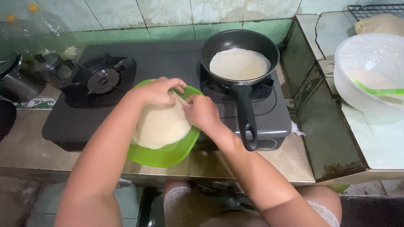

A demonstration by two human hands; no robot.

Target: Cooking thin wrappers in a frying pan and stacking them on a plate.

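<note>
Green-tiled counter (269, 162); black stove (164, 63); both hands touch crepes (162, 126).

Both hands, left (159, 91) and right (203, 112), pinch the top edge of pale crepes (162, 126) stacked on a green plate (168, 154); beside, a black pan (240, 52) holds another crepe (239, 64) on the stove (168, 59).

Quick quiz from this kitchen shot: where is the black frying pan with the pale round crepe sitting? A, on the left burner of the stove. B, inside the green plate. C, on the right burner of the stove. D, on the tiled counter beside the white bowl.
C: the frying pan with the crepe sits on the stove's right burner, while the left burner is bare.
</note>
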